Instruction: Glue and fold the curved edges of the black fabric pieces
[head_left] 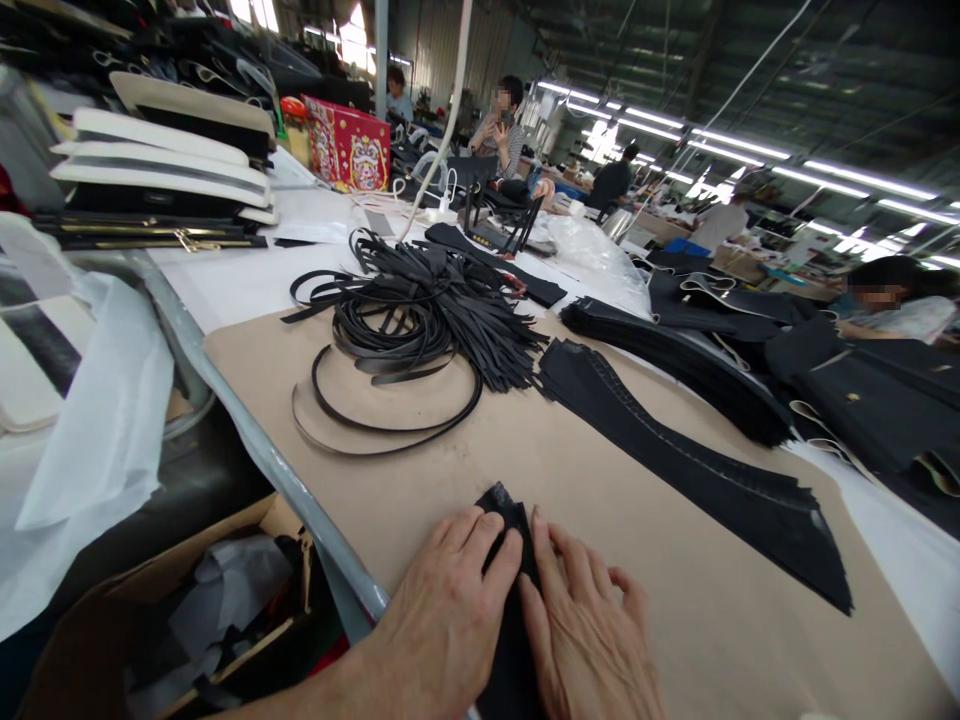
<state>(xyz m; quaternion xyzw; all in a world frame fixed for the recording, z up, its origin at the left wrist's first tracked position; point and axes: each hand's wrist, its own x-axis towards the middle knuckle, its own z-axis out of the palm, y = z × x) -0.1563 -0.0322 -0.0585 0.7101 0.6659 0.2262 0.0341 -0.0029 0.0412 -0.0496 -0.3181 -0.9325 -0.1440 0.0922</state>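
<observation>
A narrow black leather-like piece (514, 640) lies lengthwise on the brown board, its far tip scuffed or greyish. My left hand (450, 600) bears down on its left side with fingers bent and drawn together at the edge. Along the right edge rests my right hand (589, 630), fingers stretched out flat, the thumb touching the piece. Part of the piece is hidden under both hands. Ahead lies a heap of black straps (420, 310), some coiled. To the right is a fanned stack of curved black pieces (690, 460).
A brown board (360, 500) covers the table. Another black stack (675, 365) and black bag parts (877, 400) are at right. White-and-black pieces (161, 175) are piled at left, near a red box (349, 145). Below the table edge is a carton (225, 600). Several people work beyond.
</observation>
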